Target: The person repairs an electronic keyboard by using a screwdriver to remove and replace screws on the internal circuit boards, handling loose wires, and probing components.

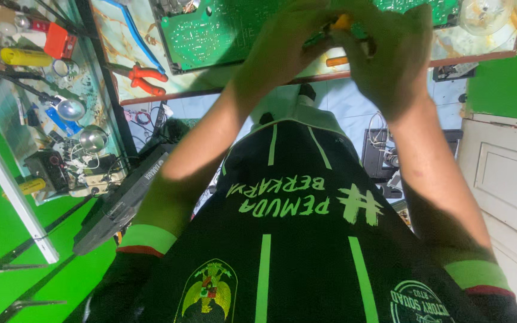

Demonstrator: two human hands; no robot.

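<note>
Shirt: nearest the camera, a black jersey (306, 239) with bright green stripes and green cuffs fills the lower half of the view.
Counter: a marble-patterned counter (124, 45) runs across the top, edged in reddish wood, with green walls on both sides.
Circuit board: a large green circuit board (210, 30) lies flat on the counter, just beyond the two hands.
Keyboard: a dark electronic keyboard (121, 200) leans below the counter on the left side.
Left hand: the left hand (285, 45) is raised over the counter's front edge, its grip curled inward around a small tool and touching the other hand.
Right hand: the right hand (390, 54) is clenched over the same tool; its knuckles hide most of it.
Small tool: an orange-tipped tool (342, 23) shows between the fingers of both hands, above the board's near edge; I cannot tell its exact kind.
Pliers: red-handled pliers (145, 79) rest on the counter left of the board, well apart from the hands.
Side clutter: a yellow cylinder (25, 57), a red box (60, 40) and round metal parts (82, 122) sit on the left counter wing.
</note>
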